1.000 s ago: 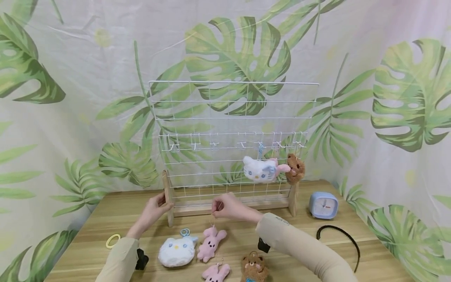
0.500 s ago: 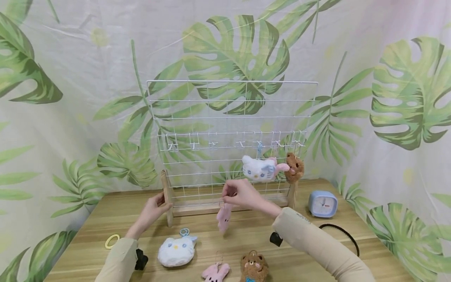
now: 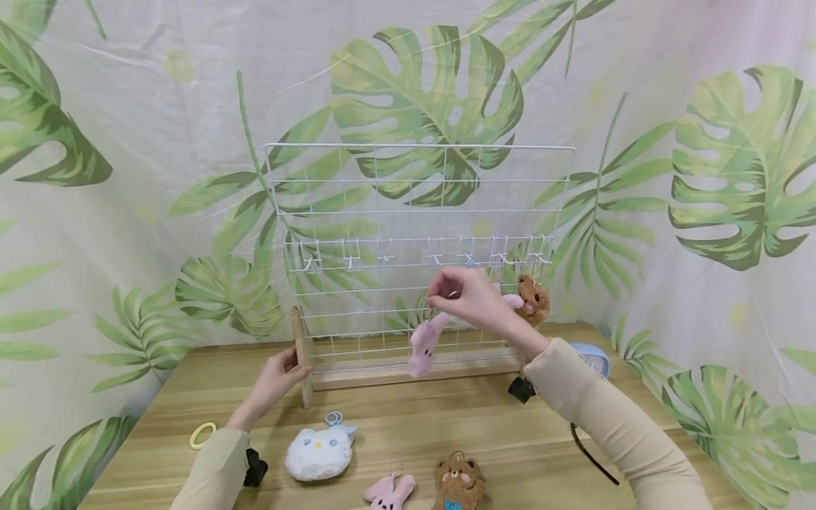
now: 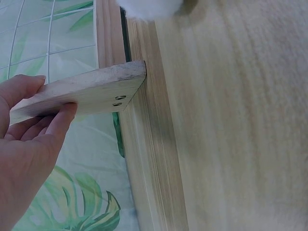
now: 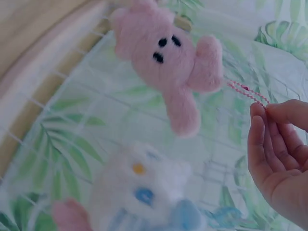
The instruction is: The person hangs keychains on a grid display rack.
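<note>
My right hand [image 3: 474, 301] pinches the pink bead chain [image 5: 245, 89] of a pink plush rabbit keychain [image 3: 425, 347] between thumb and fingertips. The rabbit dangles below the hand, in front of a white wire grid rack [image 3: 357, 212] with a row of white hooks [image 3: 385, 261]. My left hand [image 3: 275, 382] grips the rack's wooden side support [image 4: 91, 91], thumb on one face and fingers on the other. On the rack's right side hang a brown plush bear [image 3: 534, 297], a second pink plush, and a white cat plush [image 5: 144, 192] that my right hand mostly covers in the head view.
On the wooden table [image 3: 242, 375] lie another white cat plush [image 3: 319, 453], a pink rabbit [image 3: 390, 494] and a brown bear [image 3: 459, 482]. A yellow ring [image 3: 203, 435] is at left. At right, my sleeve partly covers a blue clock [image 3: 593, 356] and a black band [image 3: 593, 457].
My right hand has lifted the pink rabbit off the table by its chain and carried it up and rightward to the grid. The left hand stays on the wooden support.
</note>
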Demonstrator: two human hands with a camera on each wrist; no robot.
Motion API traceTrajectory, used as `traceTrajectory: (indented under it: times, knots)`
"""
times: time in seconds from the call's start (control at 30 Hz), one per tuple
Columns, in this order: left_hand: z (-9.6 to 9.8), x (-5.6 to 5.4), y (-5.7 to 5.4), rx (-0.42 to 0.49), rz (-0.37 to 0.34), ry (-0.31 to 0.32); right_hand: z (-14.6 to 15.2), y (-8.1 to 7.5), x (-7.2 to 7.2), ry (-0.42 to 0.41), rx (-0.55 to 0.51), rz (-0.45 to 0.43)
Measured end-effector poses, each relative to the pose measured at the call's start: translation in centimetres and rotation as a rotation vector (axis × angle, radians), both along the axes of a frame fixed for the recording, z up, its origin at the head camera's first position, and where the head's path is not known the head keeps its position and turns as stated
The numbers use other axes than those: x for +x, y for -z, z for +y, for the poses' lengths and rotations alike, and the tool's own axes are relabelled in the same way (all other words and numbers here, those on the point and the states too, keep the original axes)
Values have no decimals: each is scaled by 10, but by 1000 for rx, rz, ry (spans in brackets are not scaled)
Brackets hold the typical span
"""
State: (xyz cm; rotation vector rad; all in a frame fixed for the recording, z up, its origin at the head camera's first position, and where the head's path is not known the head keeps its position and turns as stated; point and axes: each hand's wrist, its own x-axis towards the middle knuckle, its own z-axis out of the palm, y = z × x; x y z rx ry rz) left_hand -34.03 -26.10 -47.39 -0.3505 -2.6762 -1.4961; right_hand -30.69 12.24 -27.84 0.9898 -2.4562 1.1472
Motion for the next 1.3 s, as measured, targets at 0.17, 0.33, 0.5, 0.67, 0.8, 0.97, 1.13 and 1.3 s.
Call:
traceTrajectory:
  times: [0.17,0.33,0.5,0.67,0.8,0.97,1.13,1.3]
  knots:
    - [0,0,-1,-8,5,2,6,-22,-3,50,18,38]
    - [-1,1,-1,-12,1,12,12,-34,-12,89,25,82]
    - [-1,2,-2,-9,-9,19,14,-42,-25,144,30,135]
    - [-2,2,-2,-8,-14,19,13,-42,-37,157,60,144]
    - [-1,2,-1,-10,-17,19,11,-39,-42,149,103,173]
    - [-1,2,0,7,-24,16,9,-37,-44,160,143,199]
    - [-2,1,0,13,-16,12,9,-37,-45,161,139,212]
    - [-2,1,1,24,-11,16,11,-39,-38,146,113,207]
